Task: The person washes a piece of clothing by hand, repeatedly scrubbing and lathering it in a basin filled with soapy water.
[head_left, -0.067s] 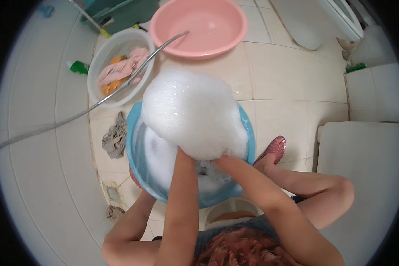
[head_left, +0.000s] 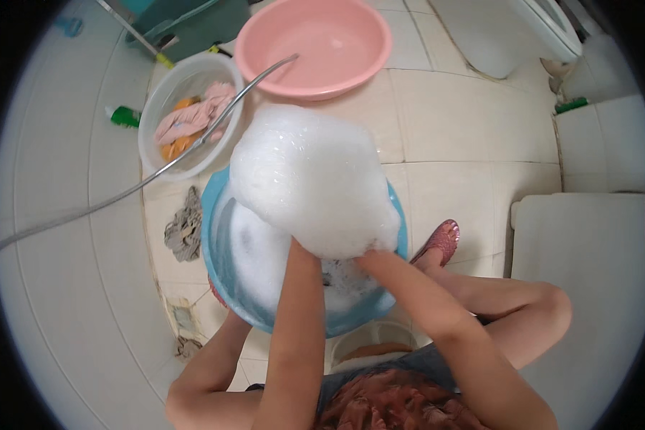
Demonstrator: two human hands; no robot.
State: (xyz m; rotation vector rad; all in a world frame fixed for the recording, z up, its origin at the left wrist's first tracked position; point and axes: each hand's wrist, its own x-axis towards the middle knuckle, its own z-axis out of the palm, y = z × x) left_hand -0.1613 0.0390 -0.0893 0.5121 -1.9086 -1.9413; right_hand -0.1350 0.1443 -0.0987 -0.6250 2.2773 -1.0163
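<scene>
A large mound of white foam [head_left: 312, 179] rises out of a blue basin [head_left: 211, 236] standing between my feet. Both my forearms reach down into it. My left hand [head_left: 301, 247] vanishes under the near side of the foam at the wrist. Close to its right, my right hand [head_left: 371, 256] is likewise buried, with only a bit near the wrist showing. Fingers, and anything they may hold, are hidden. Sudsy water [head_left: 254, 261] fills the basin's left side, and a dark gap in the suds [head_left: 330, 276] shows between my wrists.
Beyond the basin stand a pink basin [head_left: 322, 89] and a white tub [head_left: 147, 147] holding pink and orange cloths [head_left: 193, 122]. A shower hose [head_left: 129, 190] crosses over the tub. Grey cloth [head_left: 185, 226] lies left on the tiles. A white box-shaped thing [head_left: 580, 251] stands right.
The whole view has shifted slightly. My wrists sit a touch farther right against the foam, and the foam mound keeps nearly the same shape.
</scene>
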